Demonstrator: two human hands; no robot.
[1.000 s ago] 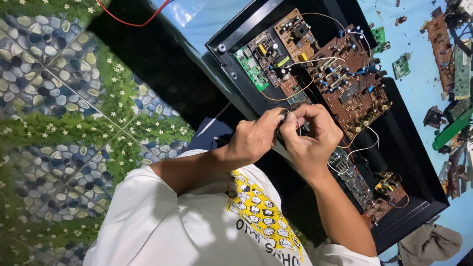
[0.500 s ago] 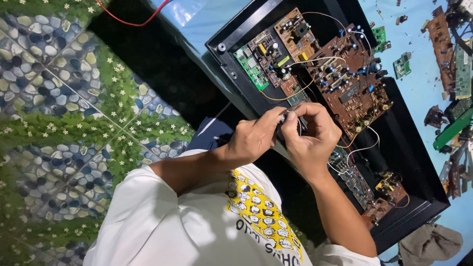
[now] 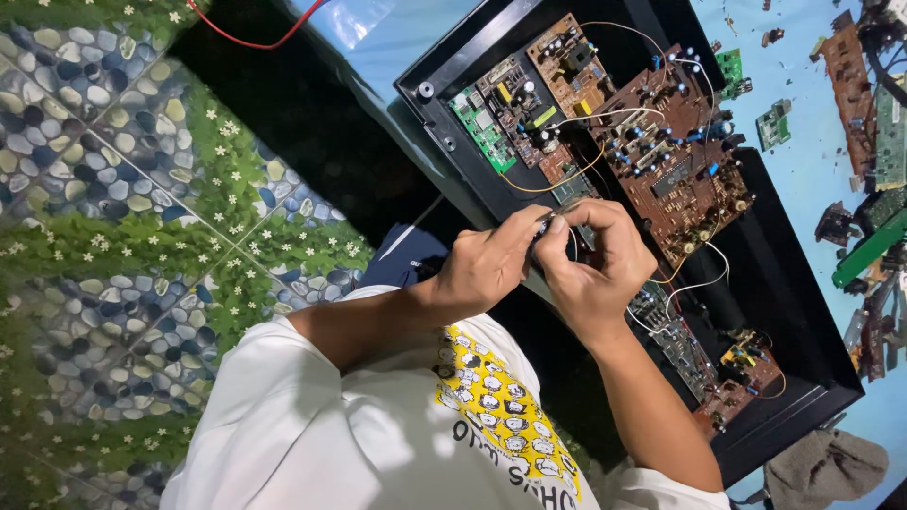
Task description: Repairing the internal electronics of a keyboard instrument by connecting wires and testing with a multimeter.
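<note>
Head view: my left hand point(image 3: 487, 269) and right hand point(image 3: 600, 269) meet fingertip to fingertip, both grips pinched on one small dark part point(image 3: 546, 223), held up close over the open black chassis point(image 3: 803, 312), probably for fine work. I count three large circuit boards point(image 3: 675, 156) inside, wired together.

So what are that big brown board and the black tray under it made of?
The brown board looks like matt resin laminate studded with soldered parts. The black tray looks like moulded plastic or painted metal; its faint sheen leaves that open.
</note>
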